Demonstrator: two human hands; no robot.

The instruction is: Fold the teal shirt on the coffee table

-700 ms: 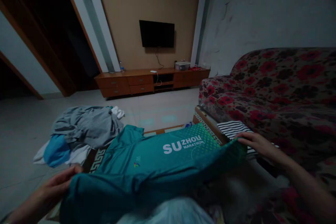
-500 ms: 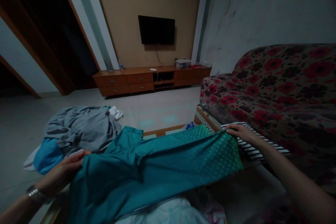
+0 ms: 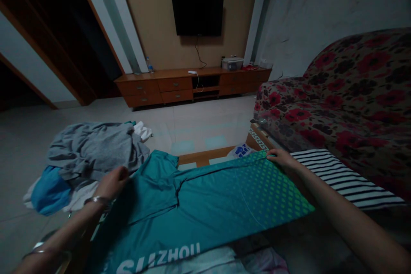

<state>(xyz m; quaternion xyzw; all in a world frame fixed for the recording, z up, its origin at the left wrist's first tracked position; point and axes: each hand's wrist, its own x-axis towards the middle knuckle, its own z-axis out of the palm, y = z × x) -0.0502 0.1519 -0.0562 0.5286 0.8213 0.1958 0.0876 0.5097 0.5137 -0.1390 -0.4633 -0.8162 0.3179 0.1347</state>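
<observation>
A teal shirt (image 3: 212,205) with a green dotted hem and white lettering reading "SUZHOU" is spread across in front of me, folded lengthwise. My right hand (image 3: 281,158) pinches its far hem corner on the right. At the shirt's left end, my left hand (image 3: 112,183) is closed at the fabric edge, its fingertips partly hidden and slightly blurred. A short sleeve lies folded over near the left hand. Beneath the shirt, pale and pinkish cloth (image 3: 266,261) shows at the bottom.
Grey clothing (image 3: 93,147) and a blue garment (image 3: 49,190) lie heaped on the left. A striped cloth (image 3: 340,175) sits beside my right arm, near the floral sofa (image 3: 321,111). Behind the shirt is a wooden table edge (image 3: 205,156). A low cabinet (image 3: 173,90) stands beyond.
My left hand has moved up and right with the shirt's left end, and the lettering now shows. My right hand has shifted slightly left, still gripping the hem. The view has tilted down.
</observation>
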